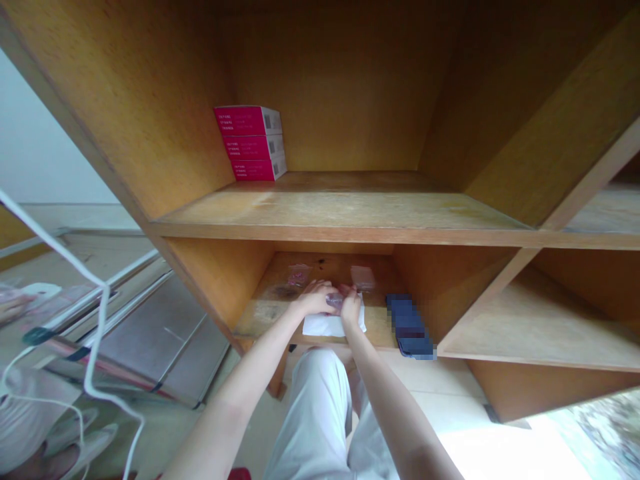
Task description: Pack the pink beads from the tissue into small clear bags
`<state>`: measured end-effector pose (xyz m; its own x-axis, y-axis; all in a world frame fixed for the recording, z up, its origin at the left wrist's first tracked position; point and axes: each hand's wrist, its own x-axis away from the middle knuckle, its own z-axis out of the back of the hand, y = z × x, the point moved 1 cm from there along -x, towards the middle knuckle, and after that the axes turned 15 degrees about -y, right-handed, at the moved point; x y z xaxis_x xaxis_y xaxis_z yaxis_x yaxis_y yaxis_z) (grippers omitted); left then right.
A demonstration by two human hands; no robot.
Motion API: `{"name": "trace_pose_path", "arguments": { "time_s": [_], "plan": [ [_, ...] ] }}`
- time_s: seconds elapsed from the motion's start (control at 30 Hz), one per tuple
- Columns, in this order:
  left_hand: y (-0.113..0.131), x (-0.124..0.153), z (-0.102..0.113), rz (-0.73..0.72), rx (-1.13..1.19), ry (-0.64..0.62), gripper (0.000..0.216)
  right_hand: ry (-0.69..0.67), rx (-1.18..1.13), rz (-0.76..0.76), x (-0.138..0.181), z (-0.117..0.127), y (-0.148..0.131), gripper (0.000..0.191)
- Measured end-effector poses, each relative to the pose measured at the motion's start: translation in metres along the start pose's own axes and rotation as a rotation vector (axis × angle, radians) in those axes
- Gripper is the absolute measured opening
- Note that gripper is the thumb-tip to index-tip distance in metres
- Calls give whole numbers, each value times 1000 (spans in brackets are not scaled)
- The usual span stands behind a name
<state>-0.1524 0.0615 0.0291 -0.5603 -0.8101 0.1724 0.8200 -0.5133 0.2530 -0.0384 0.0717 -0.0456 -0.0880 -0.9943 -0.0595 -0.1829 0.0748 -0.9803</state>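
Observation:
My left hand (315, 297) and my right hand (351, 304) meet over a white sheet (324, 327) on the lower shelf. Both have their fingers closed around a small clear plastic bag (334, 300) with a purplish tint; its contents are too small to make out. Behind my left hand lies a clear zip bag (299, 275) with small pink pieces in it. Another clear bag (363, 277) rests just beyond my right hand, its contents unclear. My fingertips are partly hidden.
Three pink boxes (255, 143) are stacked on the upper shelf (350, 207). A dark blue, blurred flat object (409, 325) lies right of the sheet. At left, a white cable (103, 320) hangs before a metal-framed table, where another person's hand (17, 307) shows.

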Motion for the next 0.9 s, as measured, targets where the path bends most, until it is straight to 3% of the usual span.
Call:
{"name": "trace_pose_path", "arguments": {
  "time_s": [0.3,0.9],
  "plan": [
    [-1,5,6,-34,28,20,46,-21,-195,-30,-2,2,5,46],
    [1,17,9,-10,114,132,63,39,-279,131,3,8,-9,31]
  ]
}}
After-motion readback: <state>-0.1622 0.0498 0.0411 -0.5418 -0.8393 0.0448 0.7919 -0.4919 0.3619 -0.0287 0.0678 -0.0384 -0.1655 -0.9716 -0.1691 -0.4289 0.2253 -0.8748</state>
